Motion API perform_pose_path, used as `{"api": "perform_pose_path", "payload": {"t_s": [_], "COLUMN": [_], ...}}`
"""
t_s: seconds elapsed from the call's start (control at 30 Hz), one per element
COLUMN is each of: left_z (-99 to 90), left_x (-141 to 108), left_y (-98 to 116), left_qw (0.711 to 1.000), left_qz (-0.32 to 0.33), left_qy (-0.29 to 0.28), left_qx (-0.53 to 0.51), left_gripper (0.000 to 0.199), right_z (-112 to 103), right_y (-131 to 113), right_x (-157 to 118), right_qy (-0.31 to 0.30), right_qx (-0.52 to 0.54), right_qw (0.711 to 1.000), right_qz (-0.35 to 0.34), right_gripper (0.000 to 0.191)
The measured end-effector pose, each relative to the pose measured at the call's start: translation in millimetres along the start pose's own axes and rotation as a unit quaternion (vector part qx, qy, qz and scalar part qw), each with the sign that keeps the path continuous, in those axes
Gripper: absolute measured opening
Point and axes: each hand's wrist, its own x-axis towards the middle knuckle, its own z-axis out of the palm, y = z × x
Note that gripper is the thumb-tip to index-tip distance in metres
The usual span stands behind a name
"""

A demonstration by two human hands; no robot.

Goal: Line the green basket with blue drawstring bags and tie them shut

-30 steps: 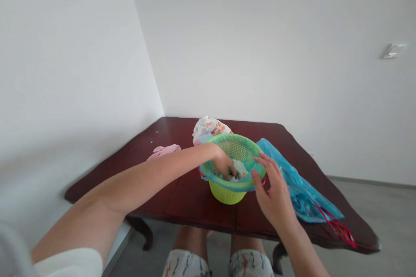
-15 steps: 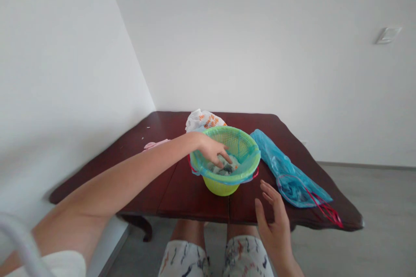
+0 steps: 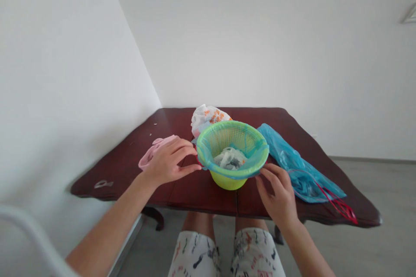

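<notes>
A lime-green plastic basket [image 3: 227, 180] with a mesh upper wall stands on the dark red wooden table [image 3: 208, 199]. A blue plastic bag [image 3: 208, 160] lines it and folds over its rim. A crumpled white plastic bag [image 3: 230, 158] lies inside. My left hand [image 3: 169, 160] is at the basket's left rim, its fingertips on the blue edge. My right hand [image 3: 277, 192] grips the front right rim. A pink cloth [image 3: 151, 156] lies under and behind my left hand.
A white plastic bag with orange print [image 3: 209, 119] sits behind the basket. To the right lies a flattened blue plastic bag [image 3: 300, 171] with red ties [image 3: 339, 207] near the table's edge. My patterned shorts [image 3: 224, 255] show below the table, with walls behind it.
My left hand has come out of the basket to its left rim. My right hand has risen to the front right rim. The blue bag now sits evenly over the rim.
</notes>
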Motion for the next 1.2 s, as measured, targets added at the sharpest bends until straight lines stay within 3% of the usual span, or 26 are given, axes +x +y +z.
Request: {"api": "perform_pose_path", "payload": {"t_s": [0.13,0.33,0.53,0.63,0.73,0.97,1.2], "left_z": [21.3,42.8,39.5,39.0,44.3,55.5,55.4], "left_x": [-20.3,-34.7,-34.7,-33.7,-36.6,-37.8,-31.2], "left_y": [10.6,18.0,18.8,21.3,26.2,32.5,30.4], "left_qw": [1.000,0.997,0.996,0.996,0.997,0.995,0.993], "left_qz": [-0.015,-0.033,-0.038,-0.041,-0.028,-0.025,-0.029], "left_qy": [0.015,0.063,0.080,0.063,0.052,0.098,0.086], "left_qx": [0.008,0.014,-0.020,-0.043,-0.046,-0.019,-0.073], "left_gripper": [0.036,0.030,0.028,0.022,0.028,0.019,0.015], "right_z": [-5.2,-17.0,-22.3,-24.0,-26.5,-40.7,-52.4], "right_y": [3.5,-0.7,3.1,3.0,-1.7,-9.8,-6.9], "right_x": [10.7,21.5,35.0,45.2,55.5,69.6,80.0], "right_qy": [-0.017,-0.032,-0.048,-0.065,-0.099,-0.157,-0.201], "right_qx": [-0.050,-0.030,0.004,0.014,0.048,0.152,0.167], "right_qw": [0.998,0.998,0.998,0.997,0.992,0.976,0.965], "right_qz": [-0.037,-0.051,-0.040,-0.050,-0.055,-0.016,0.011], "right_gripper": [0.029,0.030,0.026,0.026,0.028,0.026,0.016]}}
